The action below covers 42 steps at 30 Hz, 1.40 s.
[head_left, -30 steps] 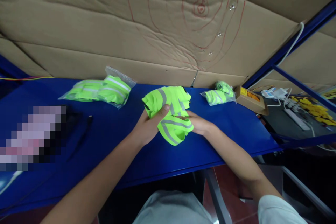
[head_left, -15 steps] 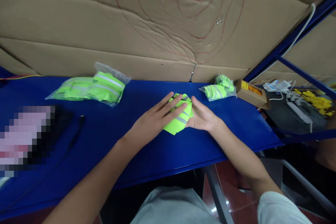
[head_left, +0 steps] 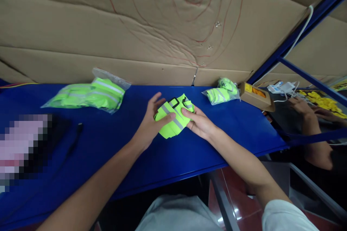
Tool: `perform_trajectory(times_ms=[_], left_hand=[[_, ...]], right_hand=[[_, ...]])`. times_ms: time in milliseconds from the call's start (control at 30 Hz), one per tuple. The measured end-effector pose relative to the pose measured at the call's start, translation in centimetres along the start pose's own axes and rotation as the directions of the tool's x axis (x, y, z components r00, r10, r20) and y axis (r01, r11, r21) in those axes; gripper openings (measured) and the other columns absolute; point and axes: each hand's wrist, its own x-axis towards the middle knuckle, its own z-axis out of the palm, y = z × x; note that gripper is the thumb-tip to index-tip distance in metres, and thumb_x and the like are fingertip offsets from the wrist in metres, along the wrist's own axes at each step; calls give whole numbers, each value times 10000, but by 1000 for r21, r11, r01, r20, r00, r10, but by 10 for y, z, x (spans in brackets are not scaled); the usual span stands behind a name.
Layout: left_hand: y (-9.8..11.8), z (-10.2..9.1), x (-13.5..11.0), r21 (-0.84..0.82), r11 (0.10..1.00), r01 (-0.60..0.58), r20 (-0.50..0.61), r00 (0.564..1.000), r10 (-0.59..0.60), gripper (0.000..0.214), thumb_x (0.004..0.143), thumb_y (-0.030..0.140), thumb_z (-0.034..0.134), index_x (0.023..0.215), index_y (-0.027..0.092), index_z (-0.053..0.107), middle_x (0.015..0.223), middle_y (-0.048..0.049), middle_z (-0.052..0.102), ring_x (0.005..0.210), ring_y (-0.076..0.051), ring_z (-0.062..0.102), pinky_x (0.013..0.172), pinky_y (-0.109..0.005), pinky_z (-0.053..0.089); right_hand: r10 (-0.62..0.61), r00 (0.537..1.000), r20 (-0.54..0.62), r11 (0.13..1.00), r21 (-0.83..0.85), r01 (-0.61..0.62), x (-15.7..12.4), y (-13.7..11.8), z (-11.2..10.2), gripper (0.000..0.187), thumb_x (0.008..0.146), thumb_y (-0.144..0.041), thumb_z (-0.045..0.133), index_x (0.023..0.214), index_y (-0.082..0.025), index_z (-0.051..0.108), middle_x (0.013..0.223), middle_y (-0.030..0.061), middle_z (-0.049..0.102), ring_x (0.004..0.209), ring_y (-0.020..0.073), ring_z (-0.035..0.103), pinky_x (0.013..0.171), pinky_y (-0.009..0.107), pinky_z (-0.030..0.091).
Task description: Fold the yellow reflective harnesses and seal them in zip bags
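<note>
Between my two hands is a folded fluorescent yellow-green reflective strap bundle (head_left: 171, 122), with grey stripes and a black buckle at its far edge. My left hand (head_left: 153, 121) grips its left side, thumb on top and fingers partly hidden behind. On the opposite side my right hand (head_left: 199, 122) pinches it, thumb pressed over the near face. The bundle is held tilted above the blue table (head_left: 162, 162). A clear bag of similar reflective material (head_left: 105, 94) lies at the back left, and a smaller bag (head_left: 221, 92) lies at the back right.
A cardboard box (head_left: 257, 96) stands right of the smaller bag. At left are a pixelated pink object (head_left: 24, 140) and a black cable (head_left: 73, 140). A cardboard wall (head_left: 149, 43) rises behind. Beyond the blue frame, another person's arm (head_left: 311, 126) reaches toward yellow pieces (head_left: 325, 101).
My left hand has moved from flat over the bundle to gripping its left side, thumb on top. The bundle is turned, showing its black buckle. Another person's arm has come in at right.
</note>
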Motion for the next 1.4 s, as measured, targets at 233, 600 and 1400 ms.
perform_trajectory(times_ms=[233, 600, 1400], left_hand=[[1, 11, -12, -313, 924, 217, 152, 973, -177, 660, 675, 290, 968, 1284, 256, 719, 1298, -82, 746, 1110, -260, 727, 925, -323, 584], [-3, 11, -8, -334, 909, 251, 45, 967, -250, 585, 588, 284, 1006, 1112, 181, 768, 999, -76, 804, 815, -238, 763, 728, -313, 613], [0, 8, -4, -298, 893, 337, -59, 927, -369, 594, 562, 249, 1017, 1092, 174, 759, 1082, -88, 801, 857, -230, 765, 667, -286, 635]], right_hand=[[-333, 936, 112, 802, -488, 344, -5, 21, -4, 646, 956, -621, 622, 1480, -279, 461, 1409, 103, 645, 1314, 254, 625, 1108, 456, 535], [-342, 895, 287, 486, -761, 430, 5, -5, -20, 649, 1037, -630, 462, 1597, -307, 404, 1604, 42, 515, 1476, 222, 515, 1215, 431, 466], [-690, 616, -381, 208, -919, -335, -3, -50, -222, 482, 995, -394, 443, 1354, -122, 616, 1387, 231, 646, 1268, 334, 617, 1098, 530, 462]])
